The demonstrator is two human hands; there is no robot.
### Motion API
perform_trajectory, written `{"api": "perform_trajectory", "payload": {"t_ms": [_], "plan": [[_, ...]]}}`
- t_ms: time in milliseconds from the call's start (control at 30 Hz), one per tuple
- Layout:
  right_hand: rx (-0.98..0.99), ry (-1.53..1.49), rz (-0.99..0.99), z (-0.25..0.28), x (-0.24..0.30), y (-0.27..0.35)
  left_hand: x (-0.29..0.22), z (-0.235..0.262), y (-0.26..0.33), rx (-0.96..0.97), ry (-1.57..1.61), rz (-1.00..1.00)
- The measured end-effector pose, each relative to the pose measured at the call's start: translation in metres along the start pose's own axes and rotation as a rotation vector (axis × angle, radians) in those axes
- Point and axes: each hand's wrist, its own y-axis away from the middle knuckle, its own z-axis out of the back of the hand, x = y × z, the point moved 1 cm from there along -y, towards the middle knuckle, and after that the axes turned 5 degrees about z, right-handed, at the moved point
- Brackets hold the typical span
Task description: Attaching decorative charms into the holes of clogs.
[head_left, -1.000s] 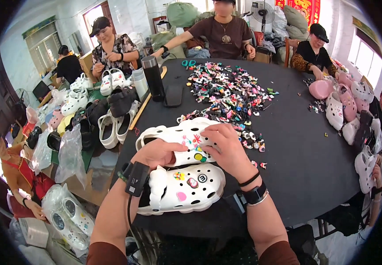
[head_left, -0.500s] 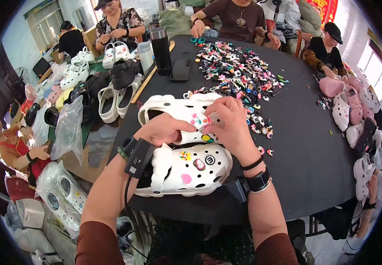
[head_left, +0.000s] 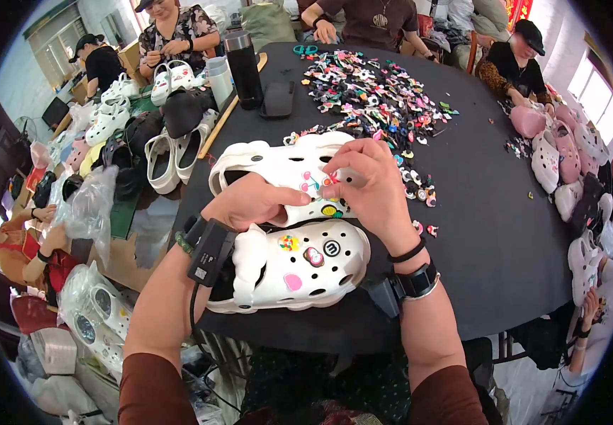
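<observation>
My left hand clasps the opening's edge of a white foam clog with round vent holes; the thumb lies along the upper, and I cannot see the fingertips. My right hand pinches a small red charm between thumb and forefinger, over that upper, right beside a pink-and-red cherry charm. A yellow-and-green pineapple charm sits on the near side of the same shoe. This clog is over the near left part of the black-topped table, just beyond a second white foam clog that already bears several charms. The heap of small multicoloured charms spreads farther off.

I judge the step in hand to be fitting the red charm at a hole; my fingers cover the spot, so I cannot tell whether it is seated. The move calls for steady support from the left and a firm, straight push from the right.

As for writing, the second clog's round black-and-white charm shows one bold character. A black box on my left wrist carries a pale label, too small to read.
</observation>
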Motion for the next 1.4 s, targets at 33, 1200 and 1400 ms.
{"api": "perform_trajectory", "payload": {"t_ms": [33, 1200, 1400], "plan": [[-0.017, -0.011, 0.007, -0.001, 0.000, 0.000, -0.001, 0.000, 0.000, 0.011, 0.013, -0.007], [-0.175, 0.111, 0.154, 0.032, -0.035, 0.010, -0.010, -0.007, -0.002, 0.049, 0.251, 0.015], [0.159, 0.068, 0.315, 0.026, -0.009, 0.015, -0.008, -0.003, -0.010, 0.084, 0.312, 0.026]]}}
